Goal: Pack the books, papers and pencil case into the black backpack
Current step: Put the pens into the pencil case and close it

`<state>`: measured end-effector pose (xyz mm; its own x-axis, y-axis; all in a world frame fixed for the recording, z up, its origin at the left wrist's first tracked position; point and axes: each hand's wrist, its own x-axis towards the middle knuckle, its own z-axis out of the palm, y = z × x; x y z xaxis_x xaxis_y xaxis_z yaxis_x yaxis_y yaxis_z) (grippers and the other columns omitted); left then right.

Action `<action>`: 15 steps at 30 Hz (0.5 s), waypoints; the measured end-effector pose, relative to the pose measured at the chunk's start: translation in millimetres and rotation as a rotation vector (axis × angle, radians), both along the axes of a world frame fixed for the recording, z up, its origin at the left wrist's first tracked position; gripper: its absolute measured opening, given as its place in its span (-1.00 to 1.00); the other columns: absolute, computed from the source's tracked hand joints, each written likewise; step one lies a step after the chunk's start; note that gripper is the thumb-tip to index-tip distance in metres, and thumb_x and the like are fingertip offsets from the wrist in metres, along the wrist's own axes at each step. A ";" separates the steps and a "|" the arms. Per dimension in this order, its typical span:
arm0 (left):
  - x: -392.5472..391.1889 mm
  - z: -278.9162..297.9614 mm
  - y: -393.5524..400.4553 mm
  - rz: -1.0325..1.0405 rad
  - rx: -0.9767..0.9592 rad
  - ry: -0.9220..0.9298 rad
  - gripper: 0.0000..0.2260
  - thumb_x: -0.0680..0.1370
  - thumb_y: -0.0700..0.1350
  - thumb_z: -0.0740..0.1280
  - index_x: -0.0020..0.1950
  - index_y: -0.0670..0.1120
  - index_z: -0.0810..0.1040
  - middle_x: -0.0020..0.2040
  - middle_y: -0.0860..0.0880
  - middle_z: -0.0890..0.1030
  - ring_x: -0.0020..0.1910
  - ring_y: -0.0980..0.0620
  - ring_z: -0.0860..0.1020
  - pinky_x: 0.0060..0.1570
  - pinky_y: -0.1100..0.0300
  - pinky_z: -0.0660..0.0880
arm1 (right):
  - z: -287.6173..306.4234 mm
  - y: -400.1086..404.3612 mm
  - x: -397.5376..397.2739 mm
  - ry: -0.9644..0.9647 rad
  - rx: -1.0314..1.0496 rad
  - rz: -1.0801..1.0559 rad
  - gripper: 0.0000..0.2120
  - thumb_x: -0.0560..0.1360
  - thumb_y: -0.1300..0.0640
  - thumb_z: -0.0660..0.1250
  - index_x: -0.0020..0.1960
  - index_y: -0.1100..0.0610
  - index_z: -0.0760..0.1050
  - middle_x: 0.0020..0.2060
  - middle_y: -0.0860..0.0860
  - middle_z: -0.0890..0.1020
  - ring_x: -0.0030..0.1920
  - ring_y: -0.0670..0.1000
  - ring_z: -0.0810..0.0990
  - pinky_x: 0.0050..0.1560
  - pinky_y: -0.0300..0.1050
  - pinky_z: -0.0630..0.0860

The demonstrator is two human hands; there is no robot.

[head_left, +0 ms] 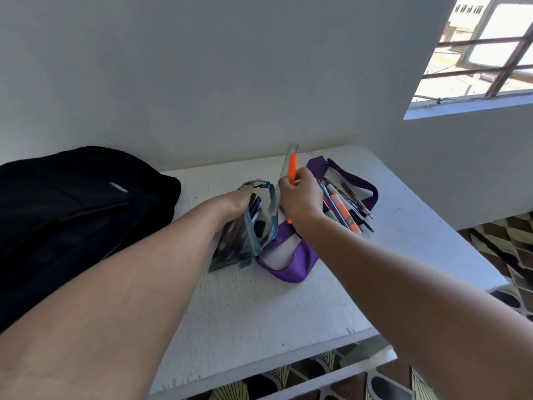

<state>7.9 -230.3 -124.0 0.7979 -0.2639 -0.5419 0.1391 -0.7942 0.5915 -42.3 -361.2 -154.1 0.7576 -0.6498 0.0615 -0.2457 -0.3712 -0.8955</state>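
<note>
Plainly, the packing has barely begun. The black backpack (72,209) lies at the left edge of the bench (259,307), against the wall, and from this angle its main zip looks closed (the opening itself is not visible), with nothing seen going into it. No books or papers show anywhere on the bench; whether they are already inside the bag or out of view cannot be told.

The work in hand is the pencil case. The left hand (233,204) has its grip clamped on the rim of a clear, teal-trimmed pencil case (245,235), holding its mouth open near the middle of the bench; a few pens already stand inside. The right hand (300,194) has its grip closed around an orange pen (293,168) together with a clear ruler (287,166), both pointing toward the far edge. Just right of the clear case, and touching it, a purple pouch (291,264) lies open toward the far right corner, with a loose heap of pens and highlighters (346,209) on it.

My reading is that the stationery is being moved from the purple pouch into the clear case. Left to do: transfer the remaining heap, zip the case, open the backpack, and put the case in along with any books and papers.
</note>
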 end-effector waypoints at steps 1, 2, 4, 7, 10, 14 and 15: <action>0.8 -1.2 0.6 0.007 -0.003 0.000 -0.39 0.73 0.20 -0.15 0.60 -0.16 0.27 0.54 -0.26 0.33 0.34 -0.19 0.43 0.15 0.07 0.28 | -3.1 7.3 0.3 -0.031 0.070 -0.007 -0.84 0.62 0.02 0.25 -0.03 0.10 0.49 -0.26 0.02 0.58 -0.33 0.00 0.53 -0.35 -0.10 0.45; 1.5 -2.4 0.7 0.010 -0.007 -0.005 -0.38 0.73 0.21 -0.16 0.60 -0.16 0.27 0.53 -0.27 0.35 0.32 -0.20 0.45 0.20 0.04 0.31 | -7.6 14.4 0.6 -0.053 0.144 -0.002 -0.82 0.59 -0.01 0.27 -0.07 0.09 0.51 -0.27 0.05 0.62 -0.32 0.03 0.59 -0.31 -0.03 0.55; 6.0 -7.1 0.1 0.018 -0.011 -0.023 -0.35 0.72 0.24 -0.16 0.50 -0.17 0.42 0.39 -0.25 0.47 0.19 -0.19 0.51 0.14 0.06 0.32 | -21.6 26.7 4.4 -0.005 0.290 0.054 -0.76 0.56 -0.05 0.31 -0.11 0.11 0.58 -0.26 0.09 0.68 -0.27 0.10 0.68 -0.18 0.14 0.70; 8.7 -11.3 0.4 0.052 0.001 -0.033 -0.27 0.69 0.31 -0.15 0.52 -0.20 0.40 0.50 -0.28 0.40 0.40 -0.20 0.44 0.15 0.05 0.28 | -37.0 38.6 5.7 0.164 0.386 0.217 -0.75 0.62 0.03 0.35 -0.12 0.18 0.64 -0.24 0.14 0.70 -0.27 0.09 0.65 -0.18 0.06 0.67; 8.8 -11.4 2.6 0.072 0.017 -0.017 -0.26 0.67 0.34 -0.14 0.62 -0.17 0.24 0.59 -0.27 0.25 0.54 -0.21 0.29 0.41 -0.04 0.25 | -36.7 39.9 7.9 0.264 0.223 0.278 -0.59 0.60 -0.11 0.34 -0.10 0.24 0.67 -0.25 0.15 0.71 -0.25 0.16 0.68 -0.19 0.02 0.62; 15.0 -17.3 2.5 0.070 0.031 -0.005 -0.20 0.62 0.41 -0.11 0.59 -0.14 0.32 0.57 -0.26 0.31 0.51 -0.23 0.33 0.44 -0.10 0.25 | -35.0 31.2 9.0 0.216 0.209 0.283 -0.73 0.58 -0.05 0.38 0.00 0.18 0.58 -0.17 0.08 0.68 -0.30 0.01 0.62 -0.36 -0.18 0.50; 15.8 -18.2 2.1 0.072 0.030 -0.006 -0.18 0.59 0.45 -0.10 0.59 -0.12 0.33 0.57 -0.25 0.31 0.51 -0.24 0.34 0.45 -0.11 0.26 | -34.5 29.6 7.1 0.214 0.211 0.307 -0.78 0.58 -0.01 0.37 0.06 0.16 0.54 -0.10 0.08 0.68 -0.23 0.01 0.64 -0.31 -0.17 0.52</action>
